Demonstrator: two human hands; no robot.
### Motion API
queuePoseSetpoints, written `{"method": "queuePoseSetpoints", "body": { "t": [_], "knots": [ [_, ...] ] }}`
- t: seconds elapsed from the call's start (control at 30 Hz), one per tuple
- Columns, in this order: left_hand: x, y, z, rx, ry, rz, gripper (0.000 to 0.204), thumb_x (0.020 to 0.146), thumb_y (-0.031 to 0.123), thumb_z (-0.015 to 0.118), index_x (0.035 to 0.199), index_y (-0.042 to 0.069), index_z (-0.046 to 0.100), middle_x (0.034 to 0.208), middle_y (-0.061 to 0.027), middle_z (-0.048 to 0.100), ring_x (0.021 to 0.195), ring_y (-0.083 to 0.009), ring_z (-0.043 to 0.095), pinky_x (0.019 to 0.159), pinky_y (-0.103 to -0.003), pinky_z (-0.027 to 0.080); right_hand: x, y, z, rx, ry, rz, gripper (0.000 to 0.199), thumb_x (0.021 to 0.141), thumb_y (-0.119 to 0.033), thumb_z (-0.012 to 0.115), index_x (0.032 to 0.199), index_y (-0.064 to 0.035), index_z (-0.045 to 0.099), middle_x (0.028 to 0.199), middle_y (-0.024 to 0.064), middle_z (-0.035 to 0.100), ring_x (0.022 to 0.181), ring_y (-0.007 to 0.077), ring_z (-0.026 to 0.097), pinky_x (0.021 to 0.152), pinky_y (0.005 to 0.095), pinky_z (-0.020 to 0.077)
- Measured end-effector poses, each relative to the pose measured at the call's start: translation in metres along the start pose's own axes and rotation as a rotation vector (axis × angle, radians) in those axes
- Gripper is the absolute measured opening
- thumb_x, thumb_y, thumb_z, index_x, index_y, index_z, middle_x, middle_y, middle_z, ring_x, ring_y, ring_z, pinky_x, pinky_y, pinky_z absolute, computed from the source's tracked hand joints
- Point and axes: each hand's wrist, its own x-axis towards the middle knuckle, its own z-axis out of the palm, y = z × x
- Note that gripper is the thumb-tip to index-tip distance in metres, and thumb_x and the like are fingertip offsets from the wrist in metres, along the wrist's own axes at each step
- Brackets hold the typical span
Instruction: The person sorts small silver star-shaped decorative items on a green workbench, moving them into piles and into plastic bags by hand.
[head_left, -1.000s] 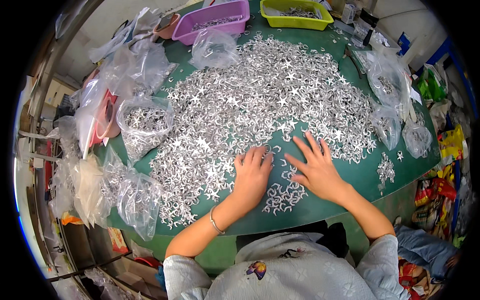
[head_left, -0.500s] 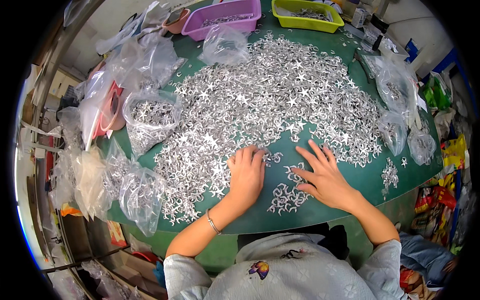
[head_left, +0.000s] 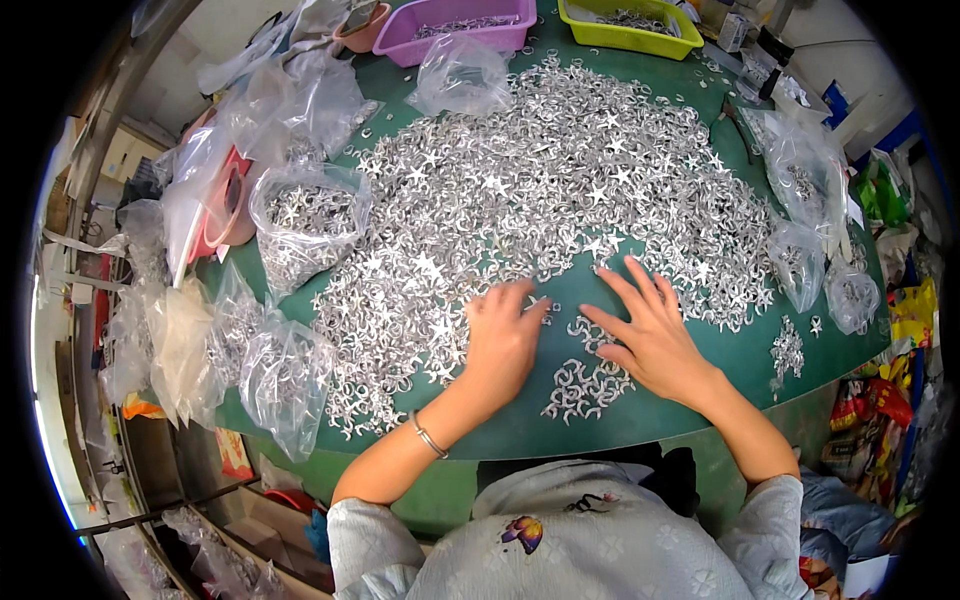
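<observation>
A wide heap of small silver metal pieces, mostly crescents with some stars among them, covers much of the green table. At the heap's near edge is my left hand, fingers bent and a little blurred, thumb held apart; I see nothing gripped in it. My right hand is open, its fingers spread low over the table, with the fingertips near the heap's edge. Between my hands and the table's front edge lies a small separate group of silver crescents, partly beside my right thumb.
Clear plastic bags of silver pieces line the left, and more bags stand right. A purple basin and a yellow-green basin sit at the back. Pliers lie back right. A small star pile is near the right edge.
My left fingers have shifted slightly, with the thumb now further from them. My right hand has moved a little toward the heap. The whole view has shifted slightly.
</observation>
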Motion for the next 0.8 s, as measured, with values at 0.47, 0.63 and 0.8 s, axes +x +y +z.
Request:
{"method": "queuePoseSetpoints", "body": {
  "t": [0.47, 0.63, 0.8],
  "knots": [
    [-0.020, -0.006, -0.004, 0.144, -0.004, -0.061, 0.040, 0.075, 0.004, 0.066, 0.115, 0.009, 0.063, 0.123, -0.0087, 0.051, 0.109, -0.0287, 0.048, 0.086, -0.044, 0.034, -0.001, -0.002, 0.004, 0.021, -0.073, -0.024, 0.052, 0.084, -0.038, 0.066, 0.131, -0.0170, 0.055, 0.151, 0.0150, 0.027, 0.142, 0.0395, 0.015, 0.111, 0.0596, 0.0145],
    [-0.027, -0.006, -0.011, 0.162, 0.021, -0.110, 0.044, 0.074, 0.003, 0.064, 0.118, 0.011, 0.062, 0.125, -0.0089, 0.050, 0.111, -0.0301, 0.047, 0.086, -0.045, 0.035, -0.012, -0.011, -0.008, 0.061, -0.144, -0.019, 0.053, 0.084, -0.038, 0.067, 0.130, -0.0166, 0.055, 0.150, 0.0156, 0.028, 0.142, 0.0398, 0.016, 0.111, 0.0595, 0.0152],
    [-0.027, 0.004, -0.003, 0.206, -0.108, 0.059, 0.054, 0.070, 0.000, 0.058, 0.123, 0.009, 0.059, 0.133, -0.0088, 0.046, 0.113, -0.0285, 0.046, 0.086, -0.045, 0.035, 0.001, -0.002, 0.006, -0.066, -0.018, 0.022, 0.054, 0.084, -0.037, 0.066, 0.132, -0.0140, 0.054, 0.150, 0.0152, 0.029, 0.141, 0.0402, 0.017, 0.110, 0.0591, 0.0166]
  ]
}}
